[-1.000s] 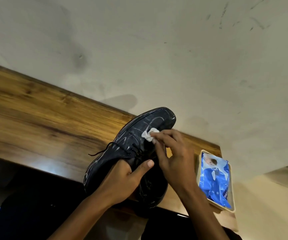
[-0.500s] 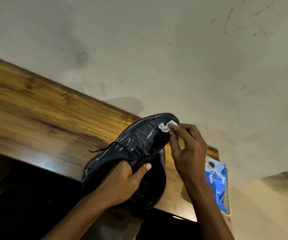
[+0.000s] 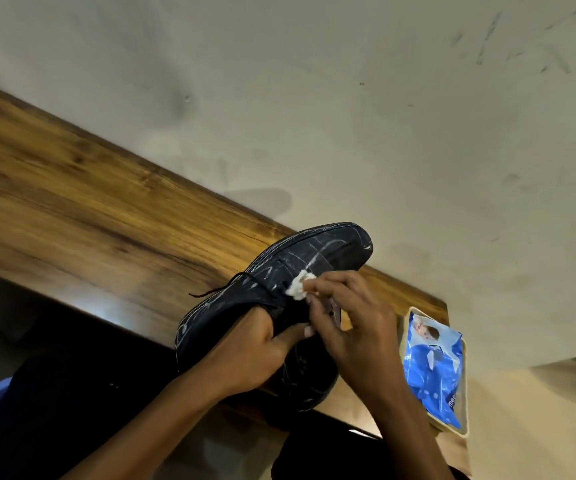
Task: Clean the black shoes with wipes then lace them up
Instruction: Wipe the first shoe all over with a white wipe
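Fingertips of the right hand (image 3: 352,327) pinch a small crumpled white wipe (image 3: 298,289) and press it against the upper of a black shoe (image 3: 300,268), just beside the lacing area. The fingers are curled tightly round the wad, with the palm turned toward the shoe. The left hand (image 3: 255,355) grips the same shoe from the heel side, its fingers hidden inside the opening and its thumb lying across the collar, so the shoe is held tilted with the toe pointing up and away toward the wall (image 3: 348,98). White streaks and smears cross the toe and the side of the shoe. A loose black lace (image 3: 224,287) trails out from the eyelets to the left of the wipe. Beneath the held shoe, partly covered by both hands, a second black shoe (image 3: 309,382) lies on the wooden table (image 3: 89,209) near its front edge. To the right of the right wrist, well apart from the shoes, a blue pack of wipes (image 3: 432,368) rests in a shallow pale tray (image 3: 466,393) at the table's right end. The table stands against the pale, scuffed wall. Dark clothing of the person fills the lower left of the view.
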